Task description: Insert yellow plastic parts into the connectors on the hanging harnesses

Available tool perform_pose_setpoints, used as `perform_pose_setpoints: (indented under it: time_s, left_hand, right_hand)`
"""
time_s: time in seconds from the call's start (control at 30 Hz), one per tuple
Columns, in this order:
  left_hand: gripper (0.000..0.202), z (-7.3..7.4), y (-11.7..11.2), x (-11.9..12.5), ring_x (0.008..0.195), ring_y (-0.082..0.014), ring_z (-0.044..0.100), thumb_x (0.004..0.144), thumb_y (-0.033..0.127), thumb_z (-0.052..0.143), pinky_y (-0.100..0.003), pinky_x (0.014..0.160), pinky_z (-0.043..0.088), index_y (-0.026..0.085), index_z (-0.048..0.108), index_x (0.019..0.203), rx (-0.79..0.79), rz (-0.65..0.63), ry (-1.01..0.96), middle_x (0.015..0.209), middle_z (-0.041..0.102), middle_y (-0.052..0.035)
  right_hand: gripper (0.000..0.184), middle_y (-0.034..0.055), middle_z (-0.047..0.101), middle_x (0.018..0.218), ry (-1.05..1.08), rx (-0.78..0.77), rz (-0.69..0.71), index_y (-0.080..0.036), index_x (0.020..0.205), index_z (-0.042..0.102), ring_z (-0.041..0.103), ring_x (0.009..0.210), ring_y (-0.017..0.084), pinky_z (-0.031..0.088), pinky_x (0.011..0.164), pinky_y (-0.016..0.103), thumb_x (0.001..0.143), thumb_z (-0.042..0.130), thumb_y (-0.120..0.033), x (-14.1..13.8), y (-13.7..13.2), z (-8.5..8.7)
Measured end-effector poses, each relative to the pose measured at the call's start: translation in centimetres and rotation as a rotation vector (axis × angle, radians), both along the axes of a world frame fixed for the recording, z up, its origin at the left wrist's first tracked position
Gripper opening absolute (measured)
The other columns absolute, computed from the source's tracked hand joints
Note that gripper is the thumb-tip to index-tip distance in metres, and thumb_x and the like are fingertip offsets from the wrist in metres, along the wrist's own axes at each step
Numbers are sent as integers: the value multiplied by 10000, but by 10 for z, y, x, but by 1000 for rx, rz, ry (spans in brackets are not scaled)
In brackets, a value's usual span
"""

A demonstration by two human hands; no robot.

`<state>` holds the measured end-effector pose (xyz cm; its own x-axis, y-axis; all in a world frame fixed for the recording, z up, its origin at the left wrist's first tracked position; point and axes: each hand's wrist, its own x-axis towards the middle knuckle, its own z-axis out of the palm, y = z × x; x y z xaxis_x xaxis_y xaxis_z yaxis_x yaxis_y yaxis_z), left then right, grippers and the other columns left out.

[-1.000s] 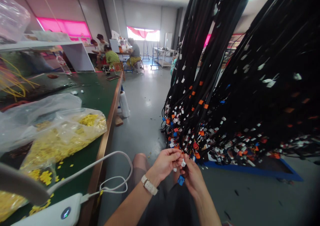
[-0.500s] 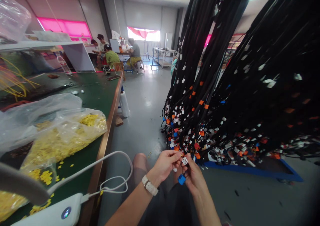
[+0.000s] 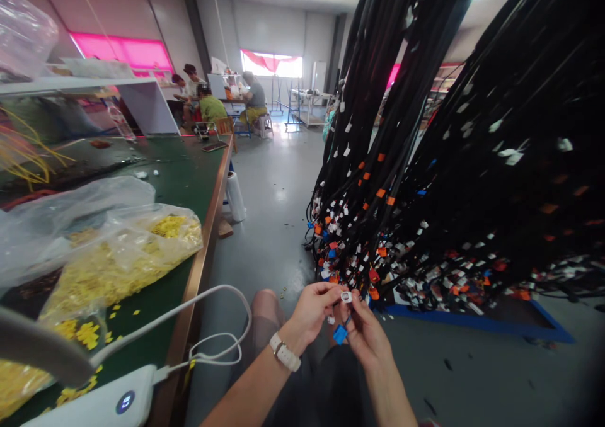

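Thick bundles of black cable harnesses hang in front of me, their lower ends carrying several white, orange and blue connectors. My left hand and my right hand meet at the bottom of the bundle. Both pinch a small white connector between fingertips. A blue connector dangles on a wire just below it, against my right palm. A white watch sits on my left wrist.
A green workbench runs along my left, with clear bags of yellow parts, a white power bank and its looping cable. A blue floor frame lies under the harnesses. People sit at a far table.
The white connector has been turned between my fingertips and lifted slightly. The blue connector has swung a little lower and left. My hands stay in the same place.
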<state>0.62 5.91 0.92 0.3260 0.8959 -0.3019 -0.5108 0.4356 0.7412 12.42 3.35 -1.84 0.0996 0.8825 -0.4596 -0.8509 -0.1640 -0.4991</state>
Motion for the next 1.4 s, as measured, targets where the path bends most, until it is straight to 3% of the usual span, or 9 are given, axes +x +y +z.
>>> perform_pose_setpoints:
  time_s: [0.17,0.37,0.73,1.03,1.2,1.4]
  left_hand:
    - [346,3,0,1,522,-65,487,520,345,816,-180,452,276,102,674,721,-14,22,-5,691,637,-39]
    - [321,6,-4,4,532,-78,481,557,351,789,-191,480,304,105,683,735,79,36,111,668,632,-32]
    - [209,4,-3,3,625,-122,513,628,295,732,-221,608,387,111,711,725,269,39,269,691,657,-56]
    - [216,4,-4,4,639,-120,498,658,305,705,-218,591,375,107,699,745,290,29,290,714,642,-56]
    - [278,5,-2,2,532,-63,405,596,317,763,-183,519,311,130,613,735,269,78,278,590,525,36]
    - [414,16,-4,0,444,-51,382,601,442,740,-188,440,230,122,576,806,128,-122,266,558,540,24]
  right_hand:
    - [273,18,733,859,45,23,12,-170,804,693,685,807,138,566,751,191,567,772,-60,-1,-1,3]
    - [309,23,733,832,58,10,2,-165,797,695,687,790,140,569,743,200,531,773,-30,-2,-2,10]
    - [265,27,732,842,21,45,25,-169,804,700,685,795,131,554,765,194,572,766,-59,0,-3,8]
    - [288,8,729,862,-25,75,24,-187,818,691,680,809,132,555,764,199,561,793,-107,-1,-4,6]
    - [312,8,731,855,-36,90,42,-186,817,691,675,807,126,548,761,189,538,814,-118,-1,-4,9]
    - [350,8,730,877,-38,102,50,-207,846,689,672,743,119,554,687,201,532,828,-141,2,-4,14]
